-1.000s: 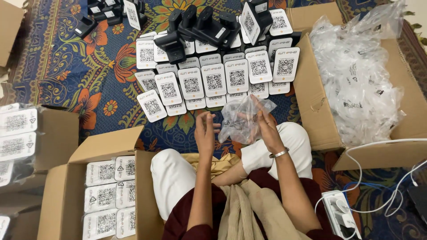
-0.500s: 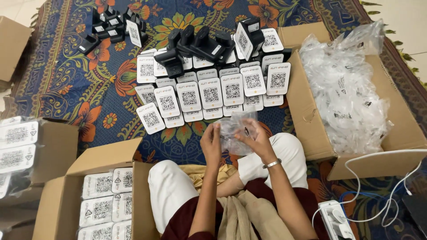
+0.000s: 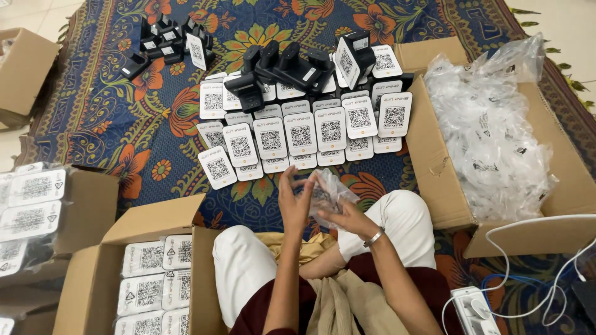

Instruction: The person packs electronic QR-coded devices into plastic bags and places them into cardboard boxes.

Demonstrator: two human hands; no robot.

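At centre frame, above the lap, both hands pinch a small clear plastic bag [image 3: 328, 193]: left hand [image 3: 295, 205] on its side, right hand [image 3: 347, 217] underneath. It looks light, crinkly and slippery, so the edges seem the best hold.

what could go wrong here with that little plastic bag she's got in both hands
The left hand and right hand hold the crinkled clear bag above the rows of white cards, so anything slipping out might knock them askew. The white cable trailing by the right knee could snag.
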